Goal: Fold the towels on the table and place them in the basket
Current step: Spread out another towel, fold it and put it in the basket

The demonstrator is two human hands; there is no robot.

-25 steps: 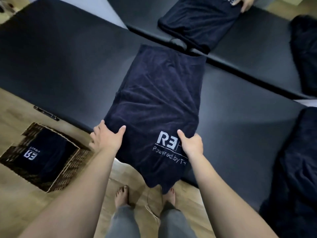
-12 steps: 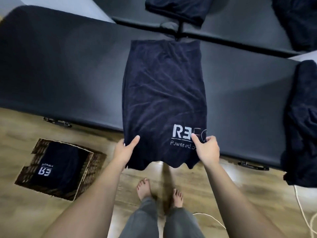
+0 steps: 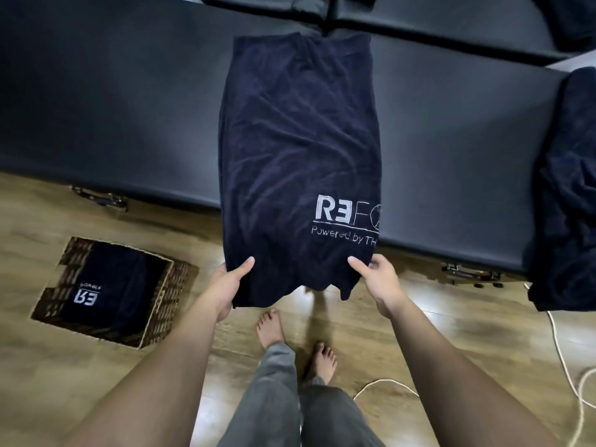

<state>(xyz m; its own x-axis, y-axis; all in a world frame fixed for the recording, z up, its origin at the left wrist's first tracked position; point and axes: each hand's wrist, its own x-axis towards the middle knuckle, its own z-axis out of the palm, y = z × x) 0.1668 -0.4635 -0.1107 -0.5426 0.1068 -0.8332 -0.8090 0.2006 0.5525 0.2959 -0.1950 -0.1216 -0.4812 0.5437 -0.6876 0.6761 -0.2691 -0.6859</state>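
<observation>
Head view: long navy terry towel lying across black padded table, near end overhanging. Left hand and right hand pinching its near corners. Folding step appearing underway; next, carrying corners toward far edge. Woven wicker basket sitting left of table.

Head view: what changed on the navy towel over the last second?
The half-folded navy terry towel was drawn toward the person: its near end, held at the table's edge a second ago, now hangs off the black padded table over the wooden floor. The left hand and right hand slid from its sides to the near corners. Both keep pinching it. The brown wicker basket still holds one folded towel.
</observation>
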